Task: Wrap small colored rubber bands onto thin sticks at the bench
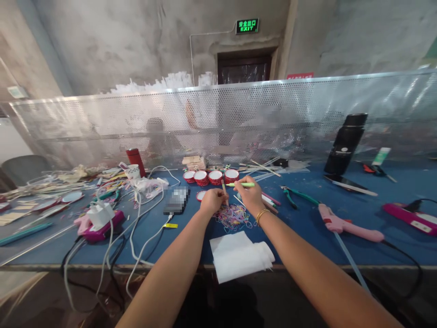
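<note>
My left hand (213,200) is closed, its fingers pinching a thin light-coloured stick (223,186) that stands nearly upright. In my right hand (251,196) is a light green marker pen (246,184), held level with its tip pointing left, close to the stick. Whether the tip touches the stick I cannot tell. Just beneath both hands lies a pile of colourful rubber bands (232,218). Several small red drum-like rounds with white tops (215,176) stand in a row behind the hands. A similar white-topped round (200,196) sits partly hidden beside my left hand.
White folded sheets (239,255) lie at the front edge. To the right are green-handled pliers (300,195), a pink glue gun (348,225) and a black bottle (345,146). Leftward are a phone (176,200), white cables, a purple power strip (102,228) and a red flask (135,161).
</note>
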Action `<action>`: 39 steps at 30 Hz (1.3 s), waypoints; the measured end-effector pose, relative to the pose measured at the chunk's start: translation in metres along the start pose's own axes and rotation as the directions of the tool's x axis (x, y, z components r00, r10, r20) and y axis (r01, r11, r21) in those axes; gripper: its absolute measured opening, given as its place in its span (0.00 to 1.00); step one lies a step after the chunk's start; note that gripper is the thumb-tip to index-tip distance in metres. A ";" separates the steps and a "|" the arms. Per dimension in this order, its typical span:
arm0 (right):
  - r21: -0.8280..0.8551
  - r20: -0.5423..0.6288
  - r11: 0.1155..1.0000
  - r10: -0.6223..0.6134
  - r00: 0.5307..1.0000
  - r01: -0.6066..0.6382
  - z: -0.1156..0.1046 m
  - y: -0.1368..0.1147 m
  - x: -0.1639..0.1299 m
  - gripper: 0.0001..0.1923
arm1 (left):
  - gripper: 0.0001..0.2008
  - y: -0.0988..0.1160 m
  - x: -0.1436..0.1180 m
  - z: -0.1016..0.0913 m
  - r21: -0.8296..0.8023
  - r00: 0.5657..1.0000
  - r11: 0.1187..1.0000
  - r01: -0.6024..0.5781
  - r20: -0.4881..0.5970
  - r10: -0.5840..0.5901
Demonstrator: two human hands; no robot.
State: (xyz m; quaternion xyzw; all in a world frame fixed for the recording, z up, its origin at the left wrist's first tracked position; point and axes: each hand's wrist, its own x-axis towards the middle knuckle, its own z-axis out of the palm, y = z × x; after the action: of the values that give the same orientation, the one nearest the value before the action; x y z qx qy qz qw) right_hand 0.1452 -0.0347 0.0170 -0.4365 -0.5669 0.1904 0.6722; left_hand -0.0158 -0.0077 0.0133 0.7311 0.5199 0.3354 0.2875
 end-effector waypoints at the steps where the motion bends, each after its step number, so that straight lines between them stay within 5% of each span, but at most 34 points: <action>1: 0.005 0.029 1.000 -0.009 1.000 0.008 0.001 -0.001 -0.001 0.13 | 0.06 0.000 0.000 0.000 0.008 1.000 1.000 -0.008 0.000 0.008; 4: -0.010 0.061 1.000 -0.029 0.998 0.029 0.003 -0.001 -0.002 0.13 | 0.06 -0.001 0.001 0.001 -0.018 1.000 1.000 -0.005 0.007 0.005; 9: -0.037 -0.063 0.999 -0.017 0.998 0.015 0.000 0.003 0.000 0.12 | 0.05 -0.001 0.000 0.002 -0.033 0.999 0.999 0.033 0.015 -0.033; 15: -0.032 0.084 0.998 -0.043 0.996 0.046 -0.001 0.003 -0.002 0.12 | 0.05 -0.002 -0.001 0.004 -0.023 1.000 1.000 0.001 -0.006 -0.002; 20: -0.065 -0.102 0.998 -0.029 0.994 0.023 -0.007 0.010 0.005 0.12 | 0.05 -0.003 0.003 0.007 -0.020 0.999 0.998 0.054 0.002 -0.054; 26: -0.020 0.017 0.998 -0.056 0.998 0.056 -0.005 0.013 0.003 0.14 | 0.05 -0.003 0.002 0.009 -0.063 0.999 0.997 0.044 0.016 -0.043; 39: 0.018 0.037 1.000 0.003 0.999 -0.003 -0.001 0.015 -0.001 0.10 | 0.08 -0.005 0.002 0.007 0.081 0.999 0.996 -0.036 -0.017 0.037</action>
State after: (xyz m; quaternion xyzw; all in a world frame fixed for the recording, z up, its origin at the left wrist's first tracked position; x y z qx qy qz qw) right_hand 0.1496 -0.0276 0.0050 -0.4275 -0.5770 0.2047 0.6651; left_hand -0.0132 -0.0042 0.0055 0.7485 0.5222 0.3259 0.2467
